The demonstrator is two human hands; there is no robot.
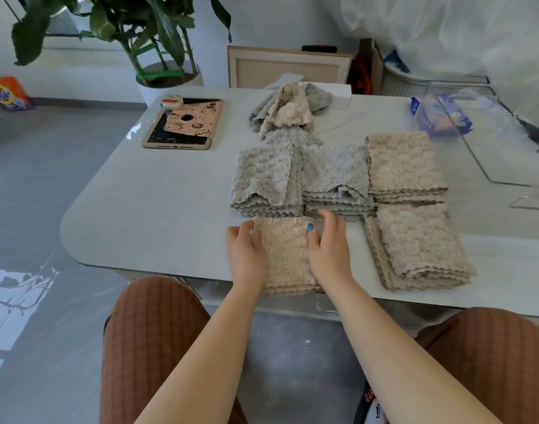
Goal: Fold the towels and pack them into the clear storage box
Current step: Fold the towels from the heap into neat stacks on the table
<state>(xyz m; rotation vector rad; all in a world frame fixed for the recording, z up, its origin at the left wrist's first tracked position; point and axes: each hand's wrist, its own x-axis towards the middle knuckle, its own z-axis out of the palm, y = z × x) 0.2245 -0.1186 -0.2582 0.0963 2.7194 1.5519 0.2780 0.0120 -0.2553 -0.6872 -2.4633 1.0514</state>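
Note:
A folded beige towel [288, 254] lies at the table's front edge. My left hand [247, 255] holds its left side, fingers curled over the far left corner. My right hand [328, 243] grips its right side, thumb on top. Behind it sit two stacks of folded grey towels [266, 182] [335, 175]. To the right are two stacks of folded beige towels [403, 162] [421, 246]. A loose heap of unfolded grey and beige towels [288, 110] lies further back. The clear storage box [488, 142] stands at the far right of the table.
A tablet in a pink cartoon case [185, 123] lies at the table's back left with a small round object on it. A blue packet [439, 113] shows through the box. A potted plant [158, 56] and a chair back [288, 68] stand behind the white table [158, 203].

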